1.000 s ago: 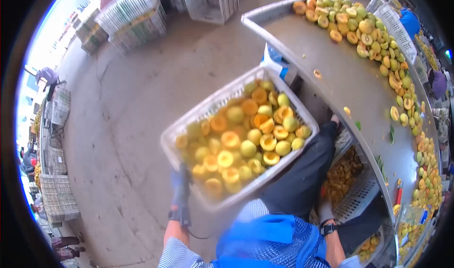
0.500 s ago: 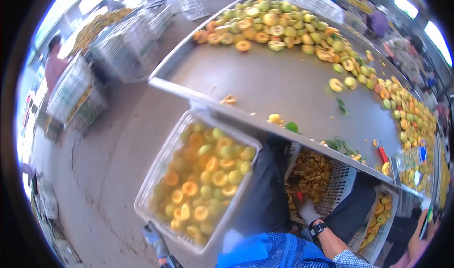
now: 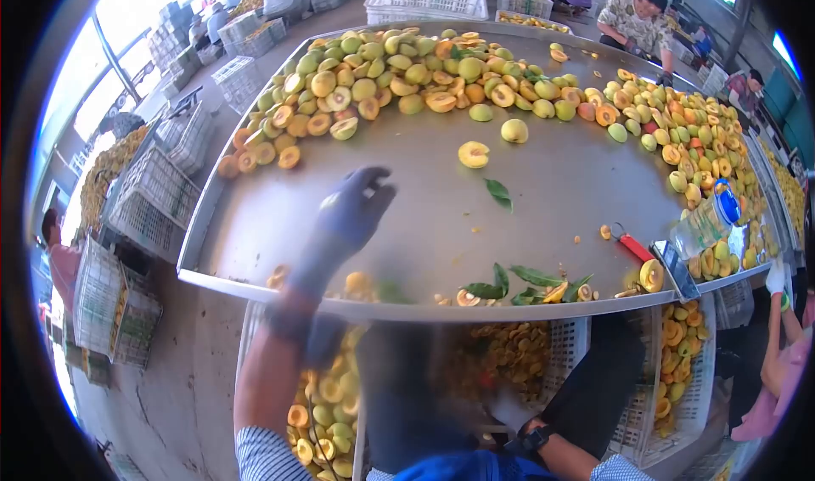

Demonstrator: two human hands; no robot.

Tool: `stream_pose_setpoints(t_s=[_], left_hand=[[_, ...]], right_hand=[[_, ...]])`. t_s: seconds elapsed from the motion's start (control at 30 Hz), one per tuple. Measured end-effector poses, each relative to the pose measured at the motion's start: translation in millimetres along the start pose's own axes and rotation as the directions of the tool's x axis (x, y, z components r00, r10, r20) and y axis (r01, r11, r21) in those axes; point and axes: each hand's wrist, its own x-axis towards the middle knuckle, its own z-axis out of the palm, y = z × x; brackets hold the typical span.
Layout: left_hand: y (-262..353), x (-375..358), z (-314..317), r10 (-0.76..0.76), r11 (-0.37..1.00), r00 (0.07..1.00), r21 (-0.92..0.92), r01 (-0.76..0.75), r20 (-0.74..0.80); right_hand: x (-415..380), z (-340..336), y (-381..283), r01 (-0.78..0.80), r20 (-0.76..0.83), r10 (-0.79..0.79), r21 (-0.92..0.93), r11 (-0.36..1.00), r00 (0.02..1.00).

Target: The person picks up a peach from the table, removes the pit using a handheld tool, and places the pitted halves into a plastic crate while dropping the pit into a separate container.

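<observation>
My left hand (image 3: 355, 209), in a grey glove, hovers over the metal table near its left front. Its fingers are curved and apart, with nothing between them. Beyond it lies a long heap of whole and halved yellow-green fruit, apparently peaches (image 3: 407, 69). Low at my lap, my right hand (image 3: 512, 410) is gloved and blurred by motion. A red spot at its fingertips looks like the handle of a red-handled tool (image 3: 487, 380); the rest is hidden. Beside that hand is a crate (image 3: 570, 349) of pitted fruit pieces. Under my left arm a crate of peaches (image 3: 327, 417) shows partly.
On the table (image 3: 407, 218) are leaves (image 3: 498, 194), another red-handled tool (image 3: 632, 247), a clear jar with a blue lid (image 3: 709, 218) and a flat metal-edged object (image 3: 675, 270). Its raised rim runs across my front. A co-worker (image 3: 641, 22) is opposite; another person's gloved hand (image 3: 776, 275) is at right.
My view has swung left and up toward the table. My left hand has left the peach crate's near edge and risen over the tabletop. My right hand remains low by the pitted-fruit crate.
</observation>
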Motion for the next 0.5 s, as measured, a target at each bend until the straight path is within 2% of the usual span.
stream_pose_setpoints(t_s=[0.03,0.1,0.13,0.17,0.2,0.23,0.27,0.3,0.33,0.37,0.4,0.43,0.47,0.5], left_hand=[[-1,33,29,0.054,0.998,0.998,0.033,-0.055,0.034],[-7,90,85,0.108,0.986,0.993,0.122,-0.112,0.042],[-9,112,112,0.113,0.986,0.992,0.118,-0.118,0.051],[-12,130,138,0.084,0.974,0.996,0.21,-0.083,0.005],[-9,137,155,0.057,0.953,0.998,0.3,-0.042,-0.04],[-9,141,170,0.054,0.953,0.998,0.3,-0.045,-0.023],[-1,142,176,-0.011,0.977,0.998,0.214,-0.004,0.067],[5,140,180,-0.071,0.99,0.985,0.132,0.05,0.16],[11,136,182,-0.074,0.989,0.983,0.136,0.051,0.168],[18,131,180,-0.084,0.995,0.977,0.06,0.074,0.194],[24,124,176,-0.093,0.995,0.972,-0.015,0.099,0.218],[29,113,168,-0.092,0.995,0.972,-0.009,0.096,0.218],[33,98,159,-0.067,0.984,0.97,-0.147,0.104,0.232],[38,81,150,-0.042,0.952,0.97,-0.285,0.112,0.24]], right_hand=[[-4,2,8,-0.008,-0.008,0.009,0.012,1.0,1.0],[-12,2,11,0.094,-0.159,-0.051,0.274,0.957,0.986],[-15,-9,-1,-0.07,-0.015,0.086,0.446,0.892,0.996],[-18,-12,-2,-0.08,-0.016,0.097,0.451,0.889,0.995],[-23,-12,-1,0.24,-0.228,-0.198,0.175,0.955,0.953],[-25,-10,1,0.482,-0.329,-0.508,-0.163,0.861,0.796],[-25,-7,2,0.471,-0.332,-0.494,-0.154,0.869,0.804],[-25,-4,2,0.147,-0.15,-0.128,0.127,0.981,0.98],[-24,-4,1,-0.242,0.128,0.211,0.313,0.918,0.969],[-25,-4,-1,-0.243,0.13,0.212,0.32,0.916,0.969],[-27,-5,-4,-0.253,0.13,0.219,0.412,0.875,0.967],[-29,-6,-7,-0.259,0.13,0.224,0.499,0.827,0.966],[-32,-29,-32,-0.257,0.131,0.221,0.504,0.825,0.966],[-32,-72,-73,-0.229,0.142,0.181,0.686,0.691,0.973]])
